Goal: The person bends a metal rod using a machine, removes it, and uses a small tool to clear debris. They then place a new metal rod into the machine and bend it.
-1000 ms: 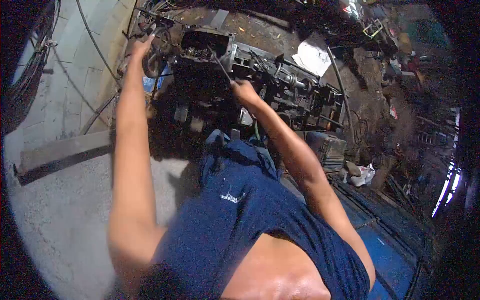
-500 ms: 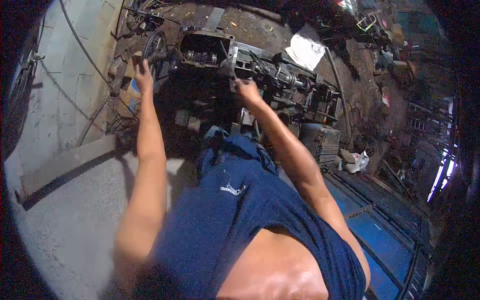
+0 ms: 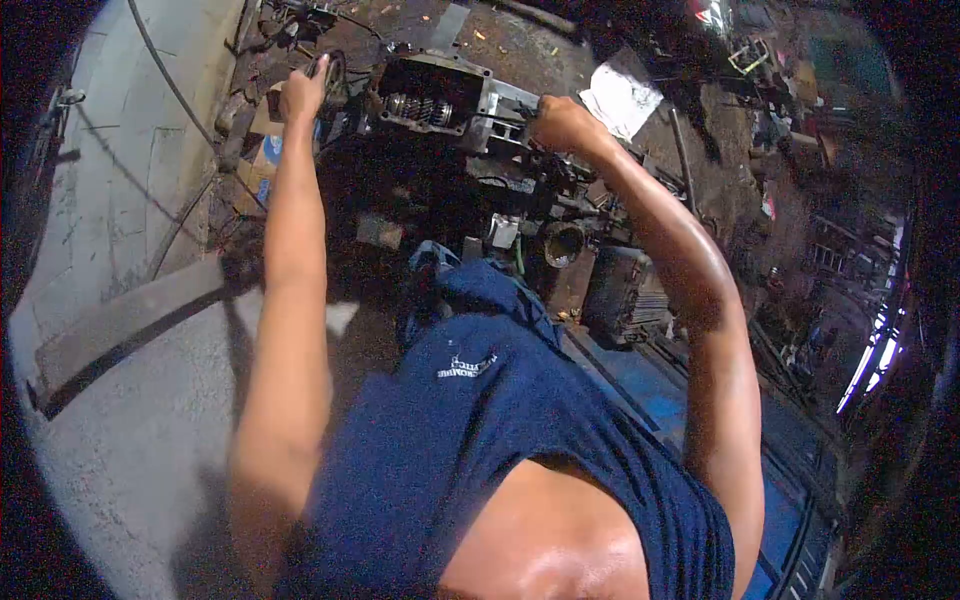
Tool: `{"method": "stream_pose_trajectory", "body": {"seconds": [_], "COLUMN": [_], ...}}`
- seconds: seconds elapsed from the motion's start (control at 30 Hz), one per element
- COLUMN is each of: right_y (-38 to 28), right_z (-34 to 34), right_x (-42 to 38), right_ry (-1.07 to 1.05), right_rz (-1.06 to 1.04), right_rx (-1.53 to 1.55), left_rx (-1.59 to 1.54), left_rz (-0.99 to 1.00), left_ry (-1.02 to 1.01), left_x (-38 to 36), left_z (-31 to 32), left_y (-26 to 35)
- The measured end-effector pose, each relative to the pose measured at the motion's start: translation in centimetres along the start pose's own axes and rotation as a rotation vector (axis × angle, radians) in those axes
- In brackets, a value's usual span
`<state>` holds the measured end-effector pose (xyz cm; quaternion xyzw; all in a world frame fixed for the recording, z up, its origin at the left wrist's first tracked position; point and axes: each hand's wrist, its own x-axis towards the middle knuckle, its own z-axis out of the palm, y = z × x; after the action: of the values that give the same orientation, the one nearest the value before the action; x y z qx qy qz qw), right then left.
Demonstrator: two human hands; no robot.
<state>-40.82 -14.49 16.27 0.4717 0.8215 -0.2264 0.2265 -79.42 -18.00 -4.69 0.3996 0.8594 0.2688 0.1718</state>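
Note:
My left hand (image 3: 303, 95) is closed on the rim of a dark wheel (image 3: 336, 76) at the left end of a greasy machine. Beside the wheel, an open metal housing (image 3: 435, 72) shows a shaft with gears (image 3: 418, 108) inside. Over the machine's bed (image 3: 508, 105), to the right of the housing, my right hand (image 3: 565, 126) is closed. A thin dark rod (image 3: 492, 117) runs from it toward the housing. My fingers hide the rod's other end.
A pale sheet (image 3: 622, 98) lies behind the machine on the dirty ground. A ribbed metal block (image 3: 628, 290) stands at front right, near a round opening (image 3: 563, 245). A wall (image 3: 130, 150) with a hanging cable rises on the left. Scrap clutters the far right.
My right hand has moved right and away from me, from the housing's corner to over the bed. My left hand has shifted up along the wheel and closed more on its rim.

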Motion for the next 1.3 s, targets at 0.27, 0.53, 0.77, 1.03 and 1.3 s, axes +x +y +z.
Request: {"method": "stream_pose_trajectory", "body": {"seconds": [0.27, 0.53, 0.77, 1.03, 1.3], "right_y": [6.2, 2.7, 5.0, 1.6, 3.9], "right_z": [2.5, 0.2, 6.0, -0.4, 1.3], "right_x": [2.7, 1.9, 1.2, 2.3, 4.7], "right_ry": [0.018, -0.172, -0.074, -0.01, -0.038], "right_rz": [-0.116, -0.047, -0.061, -0.223, -0.424], "right_rx": [0.35, -0.099, -0.176, -0.155, -0.376], "left_rx": [-0.049, -0.253, -0.401, -0.134, -0.15], "left_rz": [-0.025, 0.092, 0.086, -0.006, 0.03], "left_ry": [-0.03, 0.131, 0.069, -0.008, 0.077], "left_x": [0.4, -1.0, -3.5, 0.6, 0.7], "left_z": [0.5, 2.5, 0.3, 1.8, 1.9], "left_y": [-0.5, -4.1, -2.6, -2.7, -1.9]}}
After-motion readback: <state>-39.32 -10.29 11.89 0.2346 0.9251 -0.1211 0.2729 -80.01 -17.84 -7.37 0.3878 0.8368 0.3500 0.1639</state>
